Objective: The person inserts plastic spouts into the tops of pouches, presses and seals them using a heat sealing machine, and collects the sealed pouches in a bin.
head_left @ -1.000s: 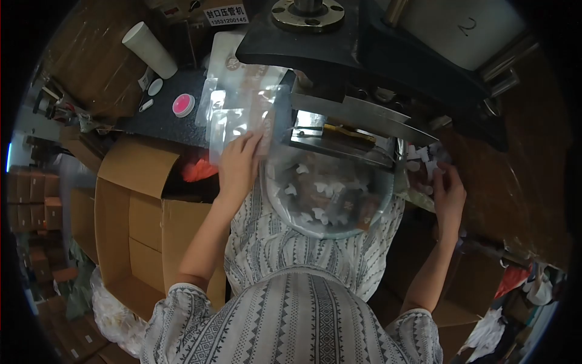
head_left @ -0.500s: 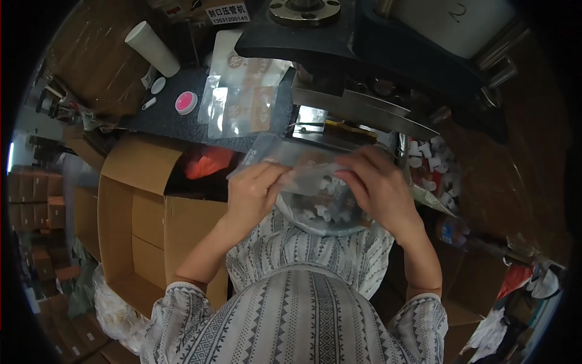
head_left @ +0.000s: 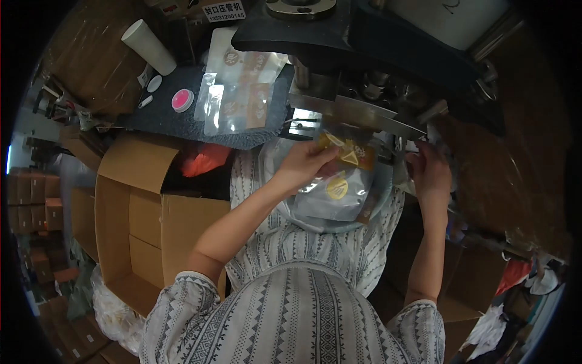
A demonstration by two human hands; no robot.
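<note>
My left hand is closed on a clear plastic pouch with yellow and white print, thumb on its upper part. Under the pouch, a round clear basin rests on my lap. The pouch top lies close to the metal jaw of a dark press machine. My right hand is beside the machine's right end, its fingers curled and bent toward each other. Whatever lies between those fingertips is too dim to make out.
Several flat printed pouches lie on a grey towel-covered surface, near a pink round tub and a white paper cup. An open cardboard box stands at my left, with red material beside it.
Both hands were together at the edge of a clear pouch. Now the left holds the pouch under the machine, and the right has let go and moved right. The pouch covers the white pieces seen earlier.
</note>
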